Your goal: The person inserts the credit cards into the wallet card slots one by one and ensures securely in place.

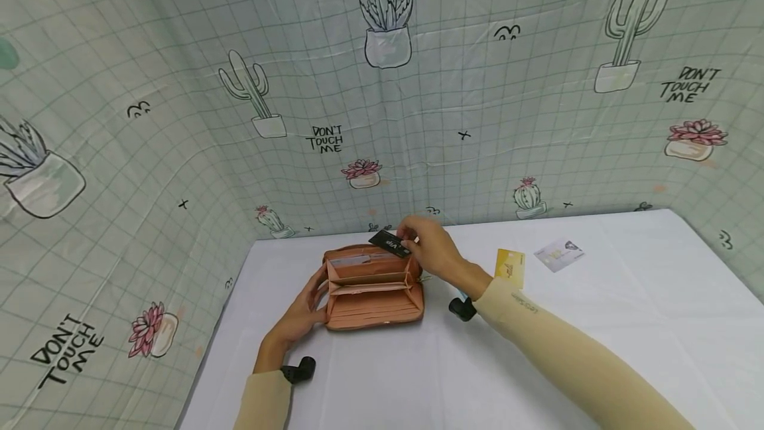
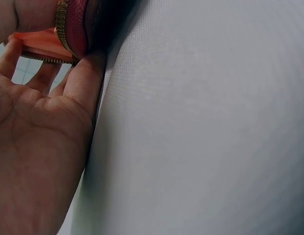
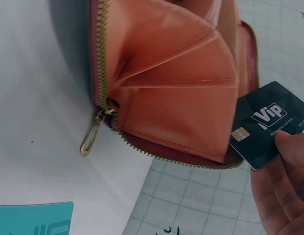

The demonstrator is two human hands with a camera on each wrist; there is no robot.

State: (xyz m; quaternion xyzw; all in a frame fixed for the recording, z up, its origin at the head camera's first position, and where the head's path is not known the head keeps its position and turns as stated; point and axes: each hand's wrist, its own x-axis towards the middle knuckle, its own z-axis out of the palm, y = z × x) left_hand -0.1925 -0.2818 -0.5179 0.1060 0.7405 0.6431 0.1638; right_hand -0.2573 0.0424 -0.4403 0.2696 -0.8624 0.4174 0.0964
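An orange zip-around wallet [image 1: 375, 310] lies unzipped and spread on the white table, its inner compartments showing. My left hand [image 1: 303, 310] grips its left edge; in the left wrist view the thumb and fingers sit around the zipped rim [image 2: 63, 29]. Between thumb and fingers my right hand [image 1: 434, 244] pinches a black VIP card [image 1: 389, 243] at the wallet's upper right. The right wrist view shows this card [image 3: 269, 117] tilted, its chip end by the wallet's back edge. Something pale, like a card [image 1: 350, 260], shows in the back compartment.
Right of the wallet lie a yellow card [image 1: 509, 267] and a silver-grey card [image 1: 560, 255]. A teal card [image 3: 34, 219] shows partly in the right wrist view. A brass zip pull [image 3: 90, 137] hangs from the wallet's corner. Patterned cloth [image 1: 442, 105] rises behind the table.
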